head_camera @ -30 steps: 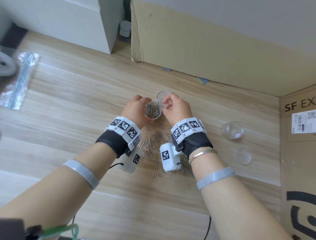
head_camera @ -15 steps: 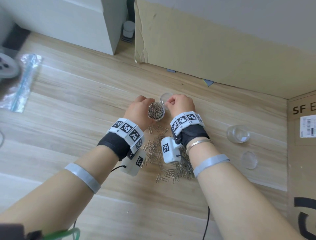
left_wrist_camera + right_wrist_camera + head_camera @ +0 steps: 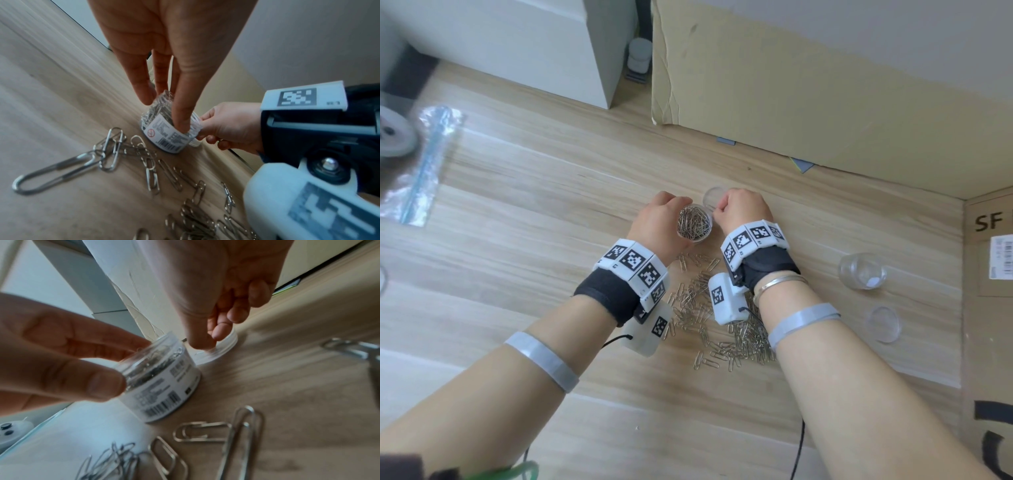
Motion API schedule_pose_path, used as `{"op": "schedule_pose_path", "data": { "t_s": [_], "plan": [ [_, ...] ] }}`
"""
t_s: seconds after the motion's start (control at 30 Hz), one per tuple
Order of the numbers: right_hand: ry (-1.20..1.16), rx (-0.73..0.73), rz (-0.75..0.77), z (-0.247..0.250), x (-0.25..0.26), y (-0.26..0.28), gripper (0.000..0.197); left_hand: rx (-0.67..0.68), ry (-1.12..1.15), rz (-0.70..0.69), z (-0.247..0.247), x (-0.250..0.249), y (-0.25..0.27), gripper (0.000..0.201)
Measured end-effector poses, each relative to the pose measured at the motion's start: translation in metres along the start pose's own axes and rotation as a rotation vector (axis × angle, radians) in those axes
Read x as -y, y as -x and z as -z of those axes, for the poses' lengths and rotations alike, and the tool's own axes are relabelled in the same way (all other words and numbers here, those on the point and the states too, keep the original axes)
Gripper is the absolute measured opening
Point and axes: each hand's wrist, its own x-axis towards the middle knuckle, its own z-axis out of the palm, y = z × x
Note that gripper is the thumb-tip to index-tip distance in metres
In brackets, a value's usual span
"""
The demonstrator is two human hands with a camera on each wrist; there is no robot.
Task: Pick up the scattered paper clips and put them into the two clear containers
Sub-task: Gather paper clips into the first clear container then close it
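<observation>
A clear labelled container point(image 3: 694, 224) packed with silver paper clips stands on the wooden table, and my left hand point(image 3: 678, 205) grips its rim with thumb and fingers point(image 3: 183, 123). Just behind it lies its clear lid point(image 3: 713, 197). My right hand point(image 3: 722, 205) has its fingers curled, and thumb and forefinger pinch the lid's point(image 3: 218, 348) edge. Loose clips point(image 3: 715, 318) lie heaped between my wrists. A second clear container point(image 3: 862, 270) stands at the right, with its lid point(image 3: 883, 323) nearer me.
A cardboard sheet point(image 3: 808, 85) stands behind the hands and a cardboard box point(image 3: 989, 308) walls off the right side. A plastic bag point(image 3: 424, 161) lies far left. White furniture point(image 3: 524, 44) stands at the back left.
My right hand has moved from above the full container's mouth back and down onto the lid behind it. The left hand keeps its hold on the container.
</observation>
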Motion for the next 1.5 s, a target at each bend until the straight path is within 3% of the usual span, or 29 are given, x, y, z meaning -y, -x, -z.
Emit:
{"op": "schedule_pose_path", "data": {
  "t_s": [0.17,0.4,0.5,0.7,0.8,1.03,1.2,1.37,1.5],
  "plan": [
    [-0.128,-0.083,-0.002,0.004,-0.004,0.007,0.012,-0.005,0.006,0.01,-0.001,-0.002,0.0,0.07],
    [-0.248,-0.067,0.107,0.003,0.0,0.032,0.014,-0.008,-0.016,0.067,0.001,-0.006,0.005,0.076],
    [-0.233,-0.097,0.029,-0.002,-0.009,0.037,0.016,-0.041,-0.04,0.15,0.002,0.0,0.012,0.059],
    [-0.148,0.026,-0.019,-0.029,-0.024,0.064,0.023,0.063,-0.173,0.184,-0.012,0.012,0.036,0.029],
    [-0.18,0.01,0.006,-0.039,-0.026,0.072,0.028,0.082,-0.175,0.119,-0.027,0.006,0.045,0.03],
    [-0.106,0.144,0.002,-0.037,-0.037,0.085,0.036,0.214,-0.125,0.002,-0.051,-0.011,0.054,0.037],
    [-0.03,0.005,-0.064,-0.02,-0.06,0.094,0.024,0.308,-0.302,-0.056,-0.048,-0.018,0.057,0.07],
    [0.015,0.099,-0.186,-0.025,-0.075,0.099,0.088,0.294,-0.446,-0.107,-0.055,-0.017,0.06,0.086],
    [0.027,0.121,-0.129,-0.039,-0.073,0.1,0.102,0.222,-0.301,-0.124,-0.058,-0.018,0.054,0.072]
  ]
}}
